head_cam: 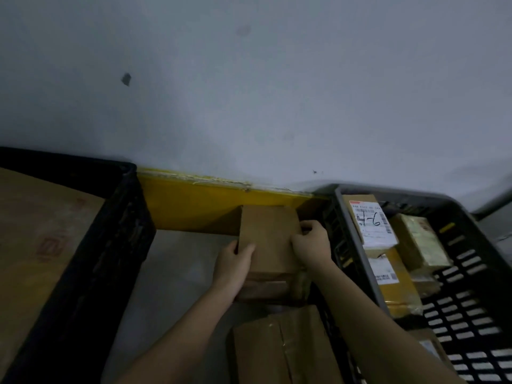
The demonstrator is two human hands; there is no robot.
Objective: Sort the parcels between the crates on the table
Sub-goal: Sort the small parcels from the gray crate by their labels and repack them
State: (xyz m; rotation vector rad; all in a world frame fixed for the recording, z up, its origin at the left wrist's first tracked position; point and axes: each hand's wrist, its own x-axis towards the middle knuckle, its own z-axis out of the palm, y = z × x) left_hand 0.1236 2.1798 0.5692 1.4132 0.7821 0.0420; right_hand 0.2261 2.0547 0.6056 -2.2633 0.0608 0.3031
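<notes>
Both hands (235, 261) (311, 245) grip brown parcel (267, 239) btwn them.

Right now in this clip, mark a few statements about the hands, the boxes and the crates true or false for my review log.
1. Both hands grip one brown box. True: left hand, right hand.
2. The grey crate on the right holds no parcels. False: several labelled parcels lie in it.
3. A label in that crate reads 4-6. True.
4. The black crate on the left stands empty. False: cardboard fills it.
</notes>
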